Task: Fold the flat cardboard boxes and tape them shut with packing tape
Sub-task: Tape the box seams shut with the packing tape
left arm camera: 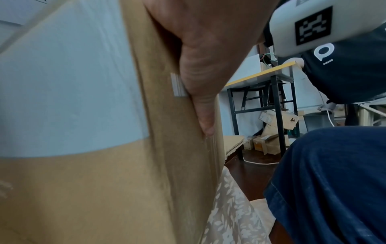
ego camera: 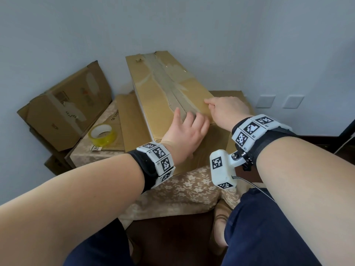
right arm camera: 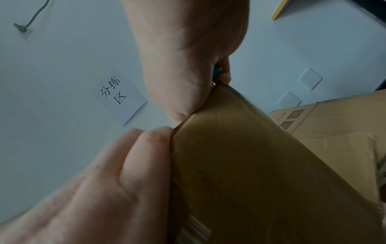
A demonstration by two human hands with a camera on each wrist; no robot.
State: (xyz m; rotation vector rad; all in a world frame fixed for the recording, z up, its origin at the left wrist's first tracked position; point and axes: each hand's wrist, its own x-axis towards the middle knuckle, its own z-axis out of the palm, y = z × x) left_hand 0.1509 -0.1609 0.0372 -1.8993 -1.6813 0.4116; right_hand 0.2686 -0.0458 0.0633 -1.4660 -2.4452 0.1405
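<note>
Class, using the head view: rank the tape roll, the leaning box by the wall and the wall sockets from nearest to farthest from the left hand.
From the left hand:
1. Tape roll, to its left on the table.
2. Wall sockets, off to the right.
3. Leaning box, far left; nearly tied with the sockets.

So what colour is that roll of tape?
The roll of packing tape is translucent yellow, seen best in the head view.

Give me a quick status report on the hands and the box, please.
Left hand flat, pressing box top. Right hand curled at box edge, holding something small. Tape roll idle, left. Nothing blocking.
</note>
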